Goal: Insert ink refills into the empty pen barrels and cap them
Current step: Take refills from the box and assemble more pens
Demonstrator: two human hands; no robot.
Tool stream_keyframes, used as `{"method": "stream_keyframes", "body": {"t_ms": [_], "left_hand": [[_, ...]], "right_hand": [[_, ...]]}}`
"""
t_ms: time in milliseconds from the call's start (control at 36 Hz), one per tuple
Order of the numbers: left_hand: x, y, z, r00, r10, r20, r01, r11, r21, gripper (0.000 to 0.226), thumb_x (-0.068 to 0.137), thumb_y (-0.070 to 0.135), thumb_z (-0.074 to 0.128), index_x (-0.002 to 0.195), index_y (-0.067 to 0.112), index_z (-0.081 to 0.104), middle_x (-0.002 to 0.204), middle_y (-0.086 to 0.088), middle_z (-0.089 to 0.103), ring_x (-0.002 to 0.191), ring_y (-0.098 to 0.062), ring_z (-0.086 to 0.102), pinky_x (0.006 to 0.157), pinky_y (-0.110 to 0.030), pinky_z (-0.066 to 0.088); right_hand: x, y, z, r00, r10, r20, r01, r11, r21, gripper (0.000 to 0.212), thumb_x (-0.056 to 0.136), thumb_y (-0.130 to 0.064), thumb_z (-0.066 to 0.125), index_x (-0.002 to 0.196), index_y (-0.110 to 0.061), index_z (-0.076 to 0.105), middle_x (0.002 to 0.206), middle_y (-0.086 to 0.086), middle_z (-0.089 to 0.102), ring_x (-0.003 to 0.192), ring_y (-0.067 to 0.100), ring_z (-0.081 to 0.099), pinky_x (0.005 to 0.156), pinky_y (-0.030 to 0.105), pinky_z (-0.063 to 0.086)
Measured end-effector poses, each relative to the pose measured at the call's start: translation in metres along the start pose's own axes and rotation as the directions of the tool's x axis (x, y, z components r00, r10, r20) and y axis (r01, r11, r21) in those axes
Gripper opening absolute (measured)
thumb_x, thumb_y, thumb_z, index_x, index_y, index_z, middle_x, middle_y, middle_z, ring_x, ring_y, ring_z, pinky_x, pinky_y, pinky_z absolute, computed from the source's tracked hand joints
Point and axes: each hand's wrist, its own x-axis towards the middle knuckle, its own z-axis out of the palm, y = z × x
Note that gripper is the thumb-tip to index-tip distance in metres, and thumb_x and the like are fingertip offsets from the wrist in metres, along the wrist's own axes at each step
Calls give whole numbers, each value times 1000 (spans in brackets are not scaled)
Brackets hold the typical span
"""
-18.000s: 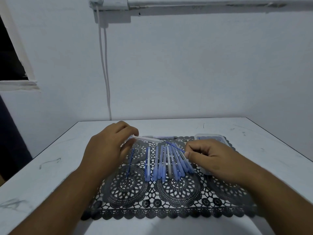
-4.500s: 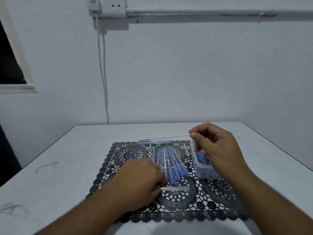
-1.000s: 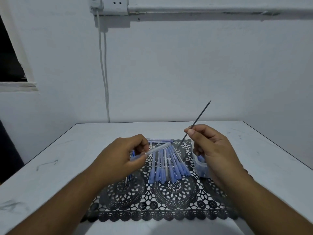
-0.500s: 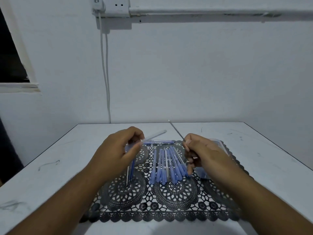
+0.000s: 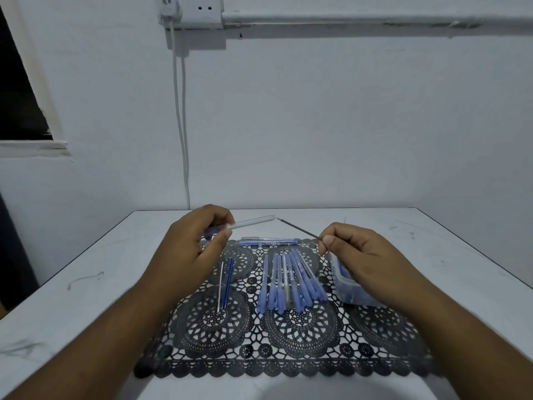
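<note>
The left hand point(image 5: 191, 249) is raised above the far left part of the mat, and its thumb and fingers are curled around a clear plastic pen barrel point(image 5: 250, 222), which they hold near its blue end. The barrel points to the right and a little upward, with its open end free in the air. The right hand point(image 5: 362, 255) is at almost the same height, and it pinches a thin dark ink refill point(image 5: 298, 228) between thumb and forefinger. The refill slants up and to the left from the fingers, and its tip is just beside the open end of the barrel (I cannot tell if the two already touch, but the refill is not inside). Below the right hand, partly hidden by it, a clear plastic container point(image 5: 347, 287) with blue pieces inside stands on the right side of the mat. Between the two hands, lower on the mat, a group of blue capped pens point(image 5: 290, 280) lies spread like a fan, with the caps toward the person. One more pen with a clear body point(image 5: 269, 241) lies crosswise at the far edge of the mat. Under the left hand, two loose thin refills point(image 5: 225, 284), one white and one blue, lie side by side. All this rests on a black lace-pattern table mat point(image 5: 288, 342), which is on a white table point(image 5: 72, 298) against a white wall.
</note>
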Motion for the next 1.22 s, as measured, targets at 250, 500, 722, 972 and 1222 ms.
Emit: {"method": "stream_keyframes", "body": {"t_ms": [250, 500, 722, 972, 1222], "left_hand": [[0, -2, 0, 999, 29, 21, -29, 1000, 6, 9, 96, 27, 59, 103, 32, 63, 96, 19, 65, 95, -9, 62, 79, -16, 46], [-1, -3, 1, 998, 53, 47, -53, 999, 11, 9, 96, 28, 59, 103, 33, 62, 97, 18, 64, 94, -14, 61, 81, -38, 54], [1, -6, -3, 980, 145, 133, -161, 980, 114, 14, 97, 41, 51, 103, 34, 61, 92, 22, 58, 92, -6, 56, 80, -36, 48], [-7, 7, 15, 954, 115, 278, -115, 993, -17, 7, 100, 34, 59, 105, 38, 62, 99, 23, 64, 94, -5, 62, 78, -32, 53], [-8, 12, 23, 933, -109, 343, 234, 907, -349, 9, 101, 17, 65, 102, 25, 67, 83, -1, 61, 76, -18, 58, 72, -27, 48]], "right_hand": [[2, 5, -1, 1000, -27, 8, 28, 999, -39, 27, 107, -37, 48, 91, -29, 69, 58, -8, 37, 51, 10, 30, 58, 31, 31], [1, 7, -4, 999, -25, 33, 27, 998, -63, 26, 107, -32, 51, 89, -26, 70, 57, -12, 40, 51, 4, 32, 57, 28, 31], [4, 14, -10, 995, -72, 75, 83, 985, -151, 24, 104, -33, 57, 86, -39, 71, 75, -13, 64, 61, 5, 50, 64, 32, 44], [2, 8, 1, 988, -133, 73, 146, 964, -222, 11, 99, -37, 65, 94, -40, 75, 85, -15, 63, 76, 8, 60, 70, 27, 46], [5, -3, -8, 971, 146, -187, -71, 931, 359, 35, 111, -21, 36, 105, -39, 66, 65, -3, 40, 62, 22, 42, 69, 46, 42]]}}
